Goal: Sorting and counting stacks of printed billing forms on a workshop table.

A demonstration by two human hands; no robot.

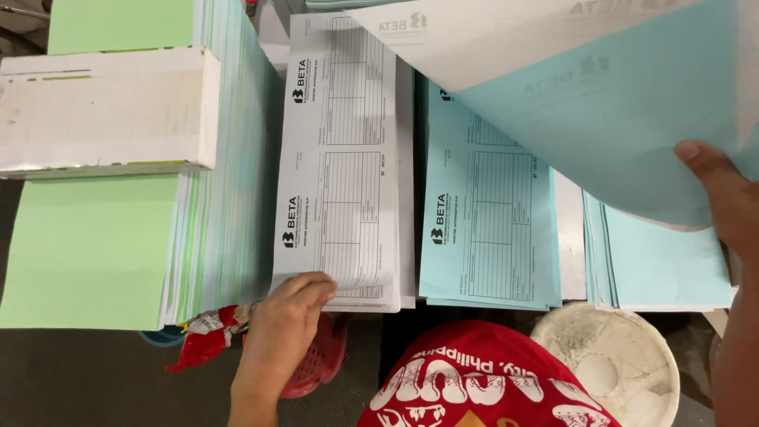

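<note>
White printed form stack (pixel 344 158) lying mid-bench, near edge curling up under left hand (pixel 288 320), fingers (pixel 316 291) pinching the top sheet's corner. Just beside, to the right: blue form stack (pixel 482 213). Right hand (pixel 723 198) raised over it, fingers closed on lifted blue and white sheets (pixel 601 95). Far left: tall green-topped pile (pixel 87 253) bearing a white box (pixel 107 111). Below the bench's near edge: a white bucket (pixel 609 364), a red basket (pixel 320 360).

left hand (pixel 286 316) lifting white form (pixel 340 158), right hand (pixel 723 198) raising blue sheet (pixel 617 111)
</note>
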